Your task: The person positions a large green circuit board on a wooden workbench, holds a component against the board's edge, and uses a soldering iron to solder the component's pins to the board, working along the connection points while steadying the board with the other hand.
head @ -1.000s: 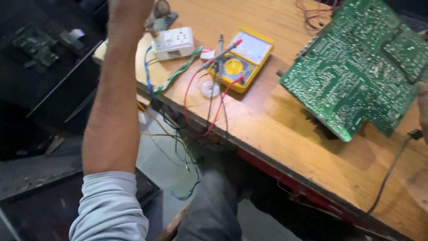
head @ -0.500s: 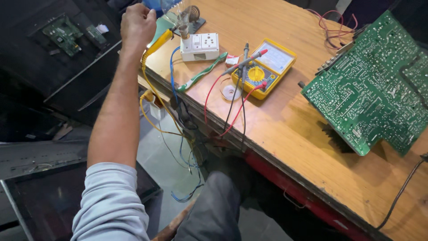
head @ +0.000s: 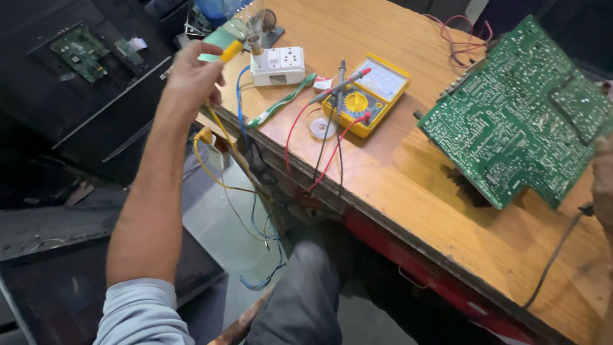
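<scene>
1. Yellow-handled tool [head: 230, 50] sits pinched in the left hand [head: 191, 80], its handle poking out past the fingertips at the far left corner of the wooden bench [head: 408, 191] — what kind of tool it is cannot be told, since the working end is hidden.
2. Left hand is closed around that handle; a yellow wire [head: 211, 166] hangs below the wrist and loops down off the bench edge, though whether it belongs to the tool is unclear.
3. Judged by its look, the tool is light and stiff with a smooth plastic handle; the handle is the place to hold it.
4. Just beyond the fingertips stands a white socket box [head: 278, 66], and further right of the hand lies a yellow multimeter [head: 367, 96] with red and black probes.
5. Right hand [head: 603, 185] shows only at the frame's edge, touching the large green circuit board [head: 517, 115], which stands tilted on the bench. Its grip cannot be told. The board looks stiff but fragile — best held by its edges.
</scene>
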`<state>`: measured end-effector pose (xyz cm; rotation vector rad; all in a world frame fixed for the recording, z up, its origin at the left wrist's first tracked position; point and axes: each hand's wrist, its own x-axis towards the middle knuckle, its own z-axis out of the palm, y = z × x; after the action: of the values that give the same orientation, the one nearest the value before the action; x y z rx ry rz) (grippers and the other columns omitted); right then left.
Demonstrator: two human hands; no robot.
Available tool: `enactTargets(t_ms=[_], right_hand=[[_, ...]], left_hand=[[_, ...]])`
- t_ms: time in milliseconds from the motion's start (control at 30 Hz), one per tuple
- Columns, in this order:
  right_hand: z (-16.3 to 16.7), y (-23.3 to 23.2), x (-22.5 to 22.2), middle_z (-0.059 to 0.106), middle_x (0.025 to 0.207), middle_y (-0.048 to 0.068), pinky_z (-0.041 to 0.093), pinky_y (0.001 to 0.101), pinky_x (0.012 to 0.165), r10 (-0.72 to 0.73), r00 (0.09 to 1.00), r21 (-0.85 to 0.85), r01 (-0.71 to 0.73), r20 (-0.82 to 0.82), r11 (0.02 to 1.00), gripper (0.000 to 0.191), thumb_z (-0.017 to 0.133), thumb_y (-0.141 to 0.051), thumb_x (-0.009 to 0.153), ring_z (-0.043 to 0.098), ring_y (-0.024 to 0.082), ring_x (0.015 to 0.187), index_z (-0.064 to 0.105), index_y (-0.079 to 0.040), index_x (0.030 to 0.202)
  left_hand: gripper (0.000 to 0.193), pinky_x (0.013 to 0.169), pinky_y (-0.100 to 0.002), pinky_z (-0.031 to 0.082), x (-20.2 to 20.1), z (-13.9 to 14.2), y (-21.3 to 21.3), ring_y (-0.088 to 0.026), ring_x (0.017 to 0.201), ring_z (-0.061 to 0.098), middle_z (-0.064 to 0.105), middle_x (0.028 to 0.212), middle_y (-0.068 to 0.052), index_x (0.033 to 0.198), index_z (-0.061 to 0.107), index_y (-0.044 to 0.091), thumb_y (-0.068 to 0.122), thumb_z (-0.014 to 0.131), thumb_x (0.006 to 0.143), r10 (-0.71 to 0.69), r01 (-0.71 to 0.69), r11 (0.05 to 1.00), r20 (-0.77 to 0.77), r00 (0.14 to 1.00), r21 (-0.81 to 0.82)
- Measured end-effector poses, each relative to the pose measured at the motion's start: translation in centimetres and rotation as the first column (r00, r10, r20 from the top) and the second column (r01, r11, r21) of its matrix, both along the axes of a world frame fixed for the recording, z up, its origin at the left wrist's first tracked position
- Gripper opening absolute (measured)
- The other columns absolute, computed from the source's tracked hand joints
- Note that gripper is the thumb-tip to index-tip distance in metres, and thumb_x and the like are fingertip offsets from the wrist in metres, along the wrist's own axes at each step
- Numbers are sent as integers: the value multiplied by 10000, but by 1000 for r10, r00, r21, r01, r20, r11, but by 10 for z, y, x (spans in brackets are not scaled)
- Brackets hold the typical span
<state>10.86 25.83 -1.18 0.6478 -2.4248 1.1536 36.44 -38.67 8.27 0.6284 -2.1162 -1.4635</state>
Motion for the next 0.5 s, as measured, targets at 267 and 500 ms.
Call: enactTargets(t_ms=[267, 500], right_hand=[[7, 2, 16, 603, 974, 29, 455, 221, 768, 63, 967, -8, -67, -246, 998, 84, 575, -69, 1164, 547, 89, 824, 593, 13, 1162], [66, -66, 85, 657, 974, 110, 551, 267, 687, 262, 766, 128, -232, -587, 964, 394, 714, 78, 1122, 656, 158, 791, 515, 14, 1455]], left_hand=[[87, 675, -277, 439, 82, 39, 87, -89, 757, 572, 622, 897, -65, 1219, 623, -36, 2, 575, 1157, 119, -292, 824, -356, 927, -485], [208, 931, -410, 554, 36, 42, 257, -333, 1048, 688, 648, 1168, -150, 1299, 539, 44, -7, 596, 1106, -215, -186, 723, -473, 855, -665]])
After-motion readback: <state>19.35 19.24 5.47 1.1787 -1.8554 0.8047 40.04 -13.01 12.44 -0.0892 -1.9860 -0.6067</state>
